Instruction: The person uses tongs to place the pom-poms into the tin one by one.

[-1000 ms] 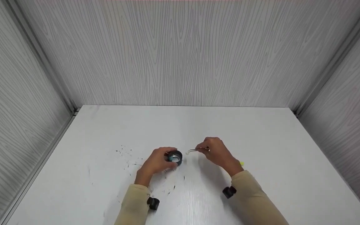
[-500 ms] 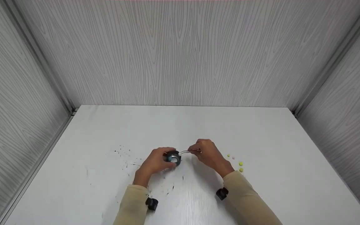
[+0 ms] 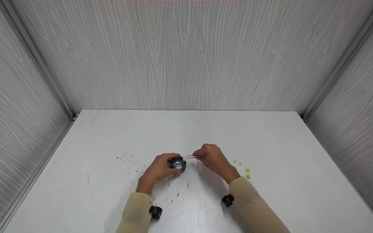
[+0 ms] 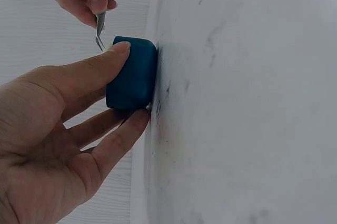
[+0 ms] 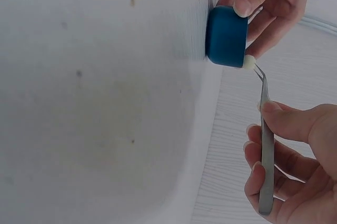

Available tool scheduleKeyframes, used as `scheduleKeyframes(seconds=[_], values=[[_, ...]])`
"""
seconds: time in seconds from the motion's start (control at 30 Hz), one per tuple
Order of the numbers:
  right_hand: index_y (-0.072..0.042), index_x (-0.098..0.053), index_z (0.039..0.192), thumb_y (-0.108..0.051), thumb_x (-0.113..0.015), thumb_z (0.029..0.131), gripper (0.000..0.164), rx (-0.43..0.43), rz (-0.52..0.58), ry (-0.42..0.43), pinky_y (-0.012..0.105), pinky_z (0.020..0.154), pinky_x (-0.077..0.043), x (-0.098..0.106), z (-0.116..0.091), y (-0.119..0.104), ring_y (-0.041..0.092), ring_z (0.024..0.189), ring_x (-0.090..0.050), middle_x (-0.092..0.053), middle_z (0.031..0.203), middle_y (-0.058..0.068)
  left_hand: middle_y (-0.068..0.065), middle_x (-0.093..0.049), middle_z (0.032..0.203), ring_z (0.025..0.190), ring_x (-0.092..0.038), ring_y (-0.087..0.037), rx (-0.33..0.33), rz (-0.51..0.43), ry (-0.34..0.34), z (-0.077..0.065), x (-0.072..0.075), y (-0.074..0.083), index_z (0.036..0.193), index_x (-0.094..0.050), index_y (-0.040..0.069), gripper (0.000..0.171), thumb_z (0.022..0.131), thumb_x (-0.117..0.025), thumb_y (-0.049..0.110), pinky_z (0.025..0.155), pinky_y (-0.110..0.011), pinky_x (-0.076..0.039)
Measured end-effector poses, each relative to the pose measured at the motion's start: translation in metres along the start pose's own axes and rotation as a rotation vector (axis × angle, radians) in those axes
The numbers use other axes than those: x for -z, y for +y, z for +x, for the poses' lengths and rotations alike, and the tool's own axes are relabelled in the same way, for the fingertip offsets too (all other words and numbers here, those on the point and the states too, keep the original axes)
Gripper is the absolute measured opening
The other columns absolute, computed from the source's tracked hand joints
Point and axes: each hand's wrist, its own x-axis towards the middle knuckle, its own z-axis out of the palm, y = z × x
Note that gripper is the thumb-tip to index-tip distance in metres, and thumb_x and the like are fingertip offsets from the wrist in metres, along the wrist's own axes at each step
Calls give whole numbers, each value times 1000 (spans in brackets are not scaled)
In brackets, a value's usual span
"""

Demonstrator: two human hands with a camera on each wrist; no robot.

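Note:
My left hand [image 3: 155, 170] grips a small dark blue cup [image 4: 132, 74] standing on the white table, thumb on one side and fingers on the other. In the head view its open mouth shows a shiny, light inside. With thumb and fingers, my right hand [image 3: 215, 160] holds metal tweezers [image 5: 267, 161] with bent tips. At those tips is a small whitish ball [image 5: 249, 62], which is at the cup's rim in the right wrist view. What lies at the bottom of the cup is too small to tell.
Right of my right hand lie small yellow balls [image 3: 248, 169] and a tiny pinkish ball [image 3: 240, 163]. Dark marks [image 3: 125, 158] spot the tabletop left of the cup. Grey wood-grain panels [image 3: 186, 55] enclose the table at the back and both sides.
My right hand has moved left, carrying the tweezers and whitish ball from beside the cup to its rim. The small balls, mostly hidden behind the right arm before, now show. My left hand keeps its hold.

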Motion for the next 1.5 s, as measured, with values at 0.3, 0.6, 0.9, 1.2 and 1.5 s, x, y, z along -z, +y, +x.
scheduleKeyframes(seconds=[0.3, 0.6, 0.9, 1.2, 1.5], values=[[-6, -83, 104, -2, -75, 92, 15, 3, 19, -7, 35, 77, -62, -3, -1, 0, 20, 86, -71, -76, 91, 9, -19, -63, 141, 130, -61, -39, -25, -15, -12, 3, 0, -2, 140, -63, 7, 59, 84, -85, 10, 112, -53, -48], [-6, -83, 102, -2, -75, 92, 14, 18, -18, 15, 34, 76, -62, -6, -3, -3, 21, 86, -71, -75, 90, 9, -19, -64, 140, 129, -62, -38, -12, 16, 7, -2, 0, -2, 138, -64, 8, 57, 85, -84, 10, 111, -54, -49], [-6, -82, 103, -2, -74, 92, 14, -15, -5, -4, 36, 79, -63, -2, -4, -3, 21, 89, -73, -75, 92, 10, -17, -63, 143, 133, -59, -38, 18, 38, 2, -1, -1, -1, 140, -64, 11, 58, 85, -85, 12, 114, -55, -46], [-5, -82, 102, 2, -74, 91, 16, -27, 11, 5, 37, 78, -62, 15, -12, 4, 21, 88, -72, -75, 92, 11, -16, -62, 144, 135, -57, -37, 42, 31, 9, -2, -1, 3, 140, -64, 12, 59, 85, -84, 11, 115, -56, -45], [-6, -83, 100, 5, -75, 88, 18, -26, -22, 44, 26, 68, -57, 40, -27, 24, 20, 81, -69, -72, 87, 10, -16, -62, 142, 130, -61, -37, 28, 13, 9, 0, -2, 1, 140, -64, 12, 58, 85, -84, 11, 112, -53, -49]])
